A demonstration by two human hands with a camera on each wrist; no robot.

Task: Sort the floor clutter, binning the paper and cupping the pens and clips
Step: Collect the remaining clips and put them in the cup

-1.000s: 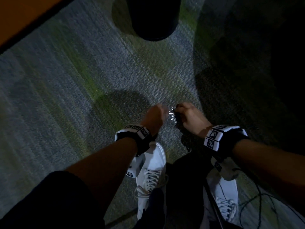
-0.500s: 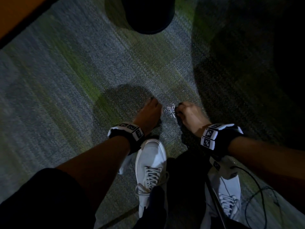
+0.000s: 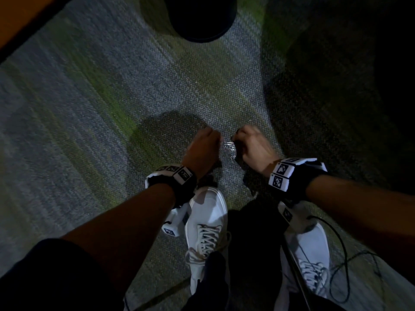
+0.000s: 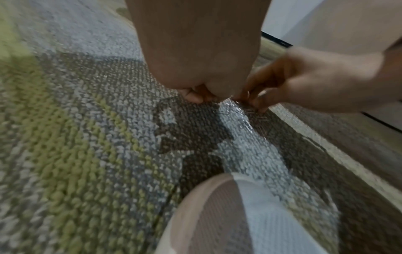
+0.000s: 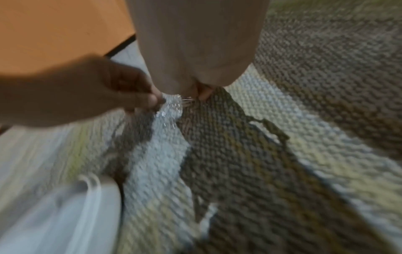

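Note:
A small pile of silver paper clips [image 3: 229, 147] glints on the grey-green carpet between my two hands. My left hand [image 3: 217, 140] is curled into a fist at the pile's left edge, its fingertips [image 5: 155, 101] pinched together against the clips [image 5: 172, 107]. My right hand [image 3: 236, 142] is curled at the pile's right edge, and thin wire ends stick out from under its fingertips [image 5: 203, 96]. The left wrist view shows the clips [image 4: 236, 106] under both sets of fingertips. How many clips each hand holds is hidden.
A dark round bin [image 3: 202, 19] stands on the carpet straight ahead. An orange panel [image 3: 20, 16] runs along the far left. My white shoes [image 3: 207, 223] are just behind the hands, and a black cable [image 3: 343, 261] loops by the right shoe.
My left hand, stretched flatter on the carpet half a second ago, has curled into a fist against the clips. The right hand stays curled at the pile's right side.

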